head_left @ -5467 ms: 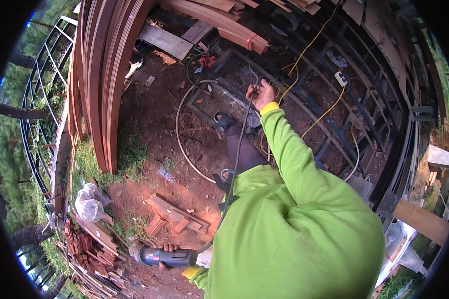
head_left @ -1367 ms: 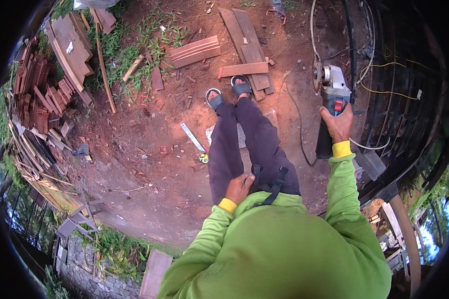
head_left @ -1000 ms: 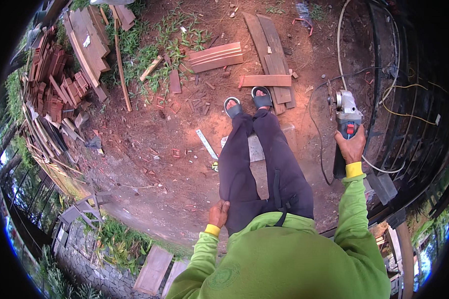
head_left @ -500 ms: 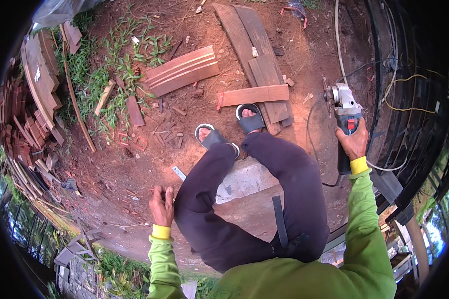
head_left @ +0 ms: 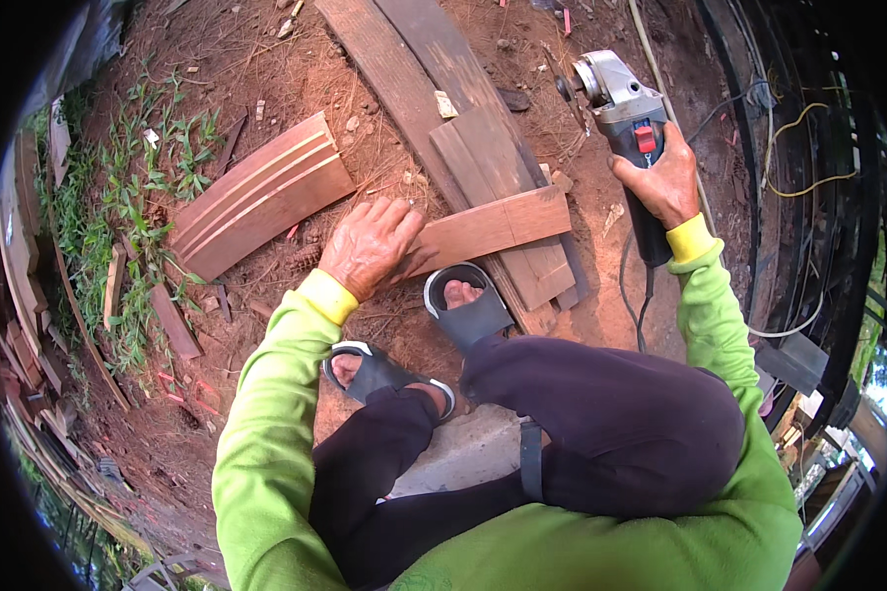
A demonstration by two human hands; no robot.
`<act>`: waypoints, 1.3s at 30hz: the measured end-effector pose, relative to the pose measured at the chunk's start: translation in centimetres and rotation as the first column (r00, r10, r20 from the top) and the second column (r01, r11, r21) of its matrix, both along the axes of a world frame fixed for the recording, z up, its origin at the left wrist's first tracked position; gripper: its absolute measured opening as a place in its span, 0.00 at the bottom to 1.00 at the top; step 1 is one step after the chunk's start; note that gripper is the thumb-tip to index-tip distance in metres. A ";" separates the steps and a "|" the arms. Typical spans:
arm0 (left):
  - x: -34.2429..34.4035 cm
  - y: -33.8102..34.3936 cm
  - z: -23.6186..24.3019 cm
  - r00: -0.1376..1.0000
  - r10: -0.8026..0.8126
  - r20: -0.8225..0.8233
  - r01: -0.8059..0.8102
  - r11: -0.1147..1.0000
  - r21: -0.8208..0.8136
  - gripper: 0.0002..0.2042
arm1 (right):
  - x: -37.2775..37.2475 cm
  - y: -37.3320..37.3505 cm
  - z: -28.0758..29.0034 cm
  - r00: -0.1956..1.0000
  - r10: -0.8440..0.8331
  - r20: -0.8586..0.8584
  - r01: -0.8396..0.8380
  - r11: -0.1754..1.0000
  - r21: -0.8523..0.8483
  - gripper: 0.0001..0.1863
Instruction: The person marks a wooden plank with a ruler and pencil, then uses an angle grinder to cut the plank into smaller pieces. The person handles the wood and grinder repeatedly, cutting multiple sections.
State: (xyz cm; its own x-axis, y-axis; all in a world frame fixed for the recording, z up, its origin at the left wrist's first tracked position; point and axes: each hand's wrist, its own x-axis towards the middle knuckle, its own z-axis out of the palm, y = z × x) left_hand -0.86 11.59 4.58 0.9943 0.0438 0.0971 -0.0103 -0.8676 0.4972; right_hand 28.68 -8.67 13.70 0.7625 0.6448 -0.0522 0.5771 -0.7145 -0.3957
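My right hand [head_left: 665, 177] grips a grey angle grinder [head_left: 621, 103] with a silver head and red switch, held to the right of the boards, its disc facing left. My left hand [head_left: 370, 246] has its curled fingers on the left end of a short reddish plank [head_left: 493, 222], which lies crosswise over longer brown boards [head_left: 473, 158] just beyond my sandalled feet. A bundle of narrow reddish strips [head_left: 261, 197] lies on the dirt to the left of that hand.
Scrap wood [head_left: 30, 295] is piled at the far left beside grass [head_left: 128, 197]. Dark metal framework [head_left: 808, 246] with yellow cords [head_left: 803, 187] stands along the right. A pale slab [head_left: 463, 453] lies beneath my legs, and a grey cable [head_left: 631, 325] hangs from the grinder.
I have turned from the framework, then crouched lower over the boards. My left hand has moved from beside my leg to the short plank. The grinder has passed into my right hand.
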 end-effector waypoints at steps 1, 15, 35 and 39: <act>0.8 -1.2 -0.4 0.999 -0.003 0.035 0.003 1.000 0.022 0.18 | 0.0 -0.3 0.1 1.000 -0.015 0.011 0.015 0.999 0.033 0.28; 10.7 -20.7 10.3 0.965 0.012 -0.261 -0.250 -0.251 -0.935 0.46 | -7.9 -6.3 5.3 0.689 -0.049 -0.724 0.587 0.623 0.516 0.18; 13.0 -20.7 6.8 0.939 0.011 -0.343 -0.333 -0.210 -0.919 0.29 | -7.1 -8.8 -0.6 0.398 0.058 -0.916 0.789 0.487 0.374 0.27; 13.4 -21.1 7.3 0.926 -0.016 -0.378 -0.374 -0.174 -0.911 0.28 | -6.9 -9.4 -1.0 0.470 -0.009 -0.883 0.780 0.472 0.411 0.30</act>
